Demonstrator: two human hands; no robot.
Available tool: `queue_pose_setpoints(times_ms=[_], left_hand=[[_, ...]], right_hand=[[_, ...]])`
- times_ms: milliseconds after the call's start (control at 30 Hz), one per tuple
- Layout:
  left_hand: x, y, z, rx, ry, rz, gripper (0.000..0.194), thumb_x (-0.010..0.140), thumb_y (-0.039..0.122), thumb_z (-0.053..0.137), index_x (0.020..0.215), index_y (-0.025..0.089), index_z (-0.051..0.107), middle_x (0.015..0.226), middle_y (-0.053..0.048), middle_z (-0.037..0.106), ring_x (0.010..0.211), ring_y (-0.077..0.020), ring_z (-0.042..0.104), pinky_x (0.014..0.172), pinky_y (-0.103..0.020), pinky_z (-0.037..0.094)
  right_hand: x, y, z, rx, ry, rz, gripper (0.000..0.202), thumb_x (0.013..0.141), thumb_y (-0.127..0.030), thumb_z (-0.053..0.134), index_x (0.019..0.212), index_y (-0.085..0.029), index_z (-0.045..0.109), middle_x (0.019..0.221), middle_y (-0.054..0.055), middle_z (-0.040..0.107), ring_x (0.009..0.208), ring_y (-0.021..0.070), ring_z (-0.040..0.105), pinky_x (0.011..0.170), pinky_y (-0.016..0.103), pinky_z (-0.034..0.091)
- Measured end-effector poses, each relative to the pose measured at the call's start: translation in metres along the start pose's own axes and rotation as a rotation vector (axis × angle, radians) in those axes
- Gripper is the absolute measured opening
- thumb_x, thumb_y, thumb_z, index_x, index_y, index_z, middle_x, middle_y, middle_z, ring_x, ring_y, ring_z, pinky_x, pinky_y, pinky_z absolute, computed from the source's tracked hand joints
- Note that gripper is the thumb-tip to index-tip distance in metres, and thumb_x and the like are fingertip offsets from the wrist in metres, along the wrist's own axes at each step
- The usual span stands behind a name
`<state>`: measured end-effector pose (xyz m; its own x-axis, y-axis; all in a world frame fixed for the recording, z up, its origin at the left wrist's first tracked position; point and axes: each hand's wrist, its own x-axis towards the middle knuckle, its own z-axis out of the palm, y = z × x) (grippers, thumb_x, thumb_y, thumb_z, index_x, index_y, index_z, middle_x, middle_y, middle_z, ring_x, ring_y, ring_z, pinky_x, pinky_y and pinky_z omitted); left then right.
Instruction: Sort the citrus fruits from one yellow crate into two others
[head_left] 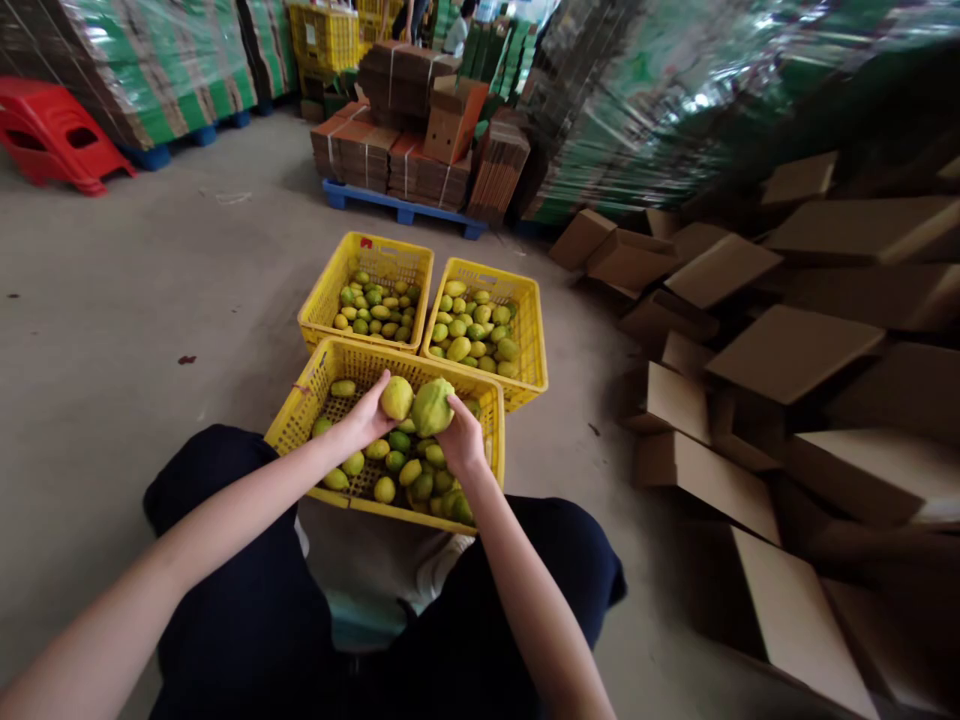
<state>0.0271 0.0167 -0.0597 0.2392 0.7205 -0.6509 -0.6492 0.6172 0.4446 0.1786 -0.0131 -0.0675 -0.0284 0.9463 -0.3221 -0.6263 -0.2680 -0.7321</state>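
Observation:
Above the near yellow crate (289,425), my left hand (373,408) is closed round a yellow lemon (397,398). Right beside it, my right hand (461,437) grips a larger, greener, bumpy lemon (433,407). The two fruits are held close together, at about the same height. Several yellow and green lemons (377,450) lie in the near crate below, more thickly on its right side. Some of those are hidden behind my hands. Behind stand two more yellow crates, a left one (315,300) and a right one (534,340), both holding many lemons.
Open cardboard boxes (795,350) are heaped along the right. A blue pallet (405,207) with bundled flat cartons (360,155) stands ahead. Green wrapped stacks (180,70) rise at the back. A red stool (56,130) is far left. My knees flank the near crate.

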Motion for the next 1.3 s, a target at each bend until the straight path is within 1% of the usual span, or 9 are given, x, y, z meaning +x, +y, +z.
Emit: queue_pose_setpoints(times_ms=[167,333,433,567,700,833,967,1167,1300], left_hand=[[-0.012,0.016,0.009,-0.092,-0.081,0.023,0.040,0.102,0.036,0.036,0.109,0.009,0.064,0.080,-0.010,0.072,0.068,-0.0202,0.071,0.063,-0.031,0.058],[-0.026,0.022,0.013,-0.033,-0.124,-0.002,0.029,0.097,0.030,0.046,0.090,0.009,0.065,0.070,-0.008,0.069,0.060,-0.0201,0.069,0.054,-0.031,0.058],[-0.030,0.021,0.011,-0.053,-0.086,-0.011,0.022,0.093,0.026,0.052,0.083,0.010,0.063,0.068,-0.006,0.068,0.056,-0.0174,0.067,0.048,-0.026,0.055],[-0.028,0.023,0.006,-0.058,-0.043,-0.056,0.031,0.094,0.035,0.046,0.081,0.011,0.062,0.066,-0.008,0.068,0.054,-0.0180,0.067,0.042,-0.025,0.053],[-0.020,0.024,-0.001,-0.129,0.045,0.028,0.038,0.096,0.036,0.037,0.093,0.010,0.065,0.070,-0.010,0.070,0.057,-0.0199,0.069,0.045,-0.028,0.057],[-0.017,0.023,-0.001,-0.183,0.143,0.038,0.030,0.094,0.035,0.046,0.098,0.012,0.063,0.067,-0.007,0.068,0.064,-0.0198,0.071,0.054,-0.027,0.061],[-0.020,0.025,0.002,-0.184,0.094,-0.009,0.021,0.093,0.029,0.051,0.099,0.011,0.062,0.070,-0.008,0.068,0.064,-0.0182,0.071,0.054,-0.022,0.061],[-0.021,0.025,0.000,-0.021,-0.003,-0.324,0.056,0.096,0.057,0.037,0.097,0.007,0.062,0.065,-0.013,0.067,0.034,-0.0124,0.053,0.026,-0.018,0.040],[-0.017,0.021,-0.003,0.132,-0.106,-0.276,0.055,0.095,0.060,0.039,0.085,0.010,0.061,0.058,-0.009,0.062,0.035,-0.0120,0.053,0.029,-0.018,0.041]], right_hand=[[0.002,-0.004,-0.002,0.073,0.027,0.033,0.030,0.067,-0.041,0.070,0.089,-0.022,0.067,0.085,0.002,0.075,0.090,0.0266,0.071,0.067,0.036,0.060],[-0.004,0.000,0.006,0.070,0.082,0.125,0.028,0.068,-0.040,0.070,0.087,-0.020,0.065,0.072,0.003,0.072,0.073,0.0253,0.071,0.062,0.037,0.060],[-0.007,0.002,0.009,0.077,0.108,0.161,0.023,0.066,-0.038,0.067,0.080,-0.019,0.064,0.063,0.003,0.068,0.066,0.0253,0.070,0.054,0.035,0.059],[-0.009,0.001,0.010,0.122,0.086,0.164,0.027,0.072,-0.039,0.059,0.084,-0.017,0.067,0.070,0.006,0.072,0.064,0.0237,0.069,0.052,0.033,0.057],[-0.011,-0.001,0.010,0.138,0.090,0.188,0.031,0.078,-0.036,0.057,0.103,-0.020,0.066,0.074,0.003,0.073,0.059,0.0217,0.068,0.046,0.031,0.054],[-0.011,-0.001,0.010,0.146,0.148,0.351,0.028,0.087,-0.040,0.050,0.097,-0.019,0.065,0.072,0.007,0.074,0.053,0.0206,0.066,0.045,0.030,0.054],[-0.011,-0.003,0.009,0.214,0.187,0.391,0.029,0.092,-0.041,0.049,0.088,-0.016,0.064,0.066,0.007,0.071,0.053,0.0180,0.066,0.048,0.026,0.056],[-0.009,-0.007,0.008,0.197,0.200,0.305,0.017,0.089,-0.035,0.061,0.085,-0.019,0.062,0.066,0.002,0.070,0.055,0.0154,0.065,0.049,0.025,0.057],[-0.007,-0.009,0.005,0.080,0.198,0.196,0.016,0.080,-0.033,0.070,0.083,-0.020,0.062,0.069,0.002,0.070,0.057,0.0168,0.065,0.048,0.027,0.056]])
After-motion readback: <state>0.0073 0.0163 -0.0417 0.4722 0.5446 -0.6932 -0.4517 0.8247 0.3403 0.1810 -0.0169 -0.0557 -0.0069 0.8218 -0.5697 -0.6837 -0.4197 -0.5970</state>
